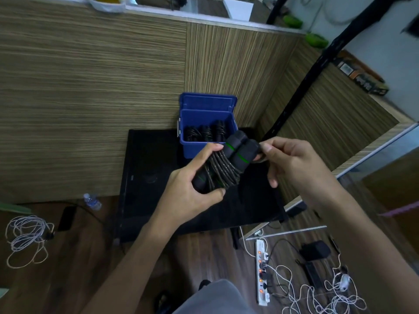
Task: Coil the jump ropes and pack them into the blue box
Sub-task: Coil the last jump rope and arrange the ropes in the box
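A coiled jump rope [223, 169] with black foam handles and green rings is held in front of me, just below the blue box [192, 148]. My left hand [192, 186] grips the lower end of the coil and its handles. My right hand [288, 159] pinches the upper handle ends and a loop of rope. The blue box stands open on a black table [149, 177], its lid upright at the back. Several coiled black ropes [205, 132] lie inside it.
A wood-grain wall panel [90, 98] rises behind the table. On the floor lie a white cable tangle [27, 236], a water bottle [92, 201], a phone [66, 218], and a power strip [261, 270] with many cords. A black pole [317, 69] slants at the right.
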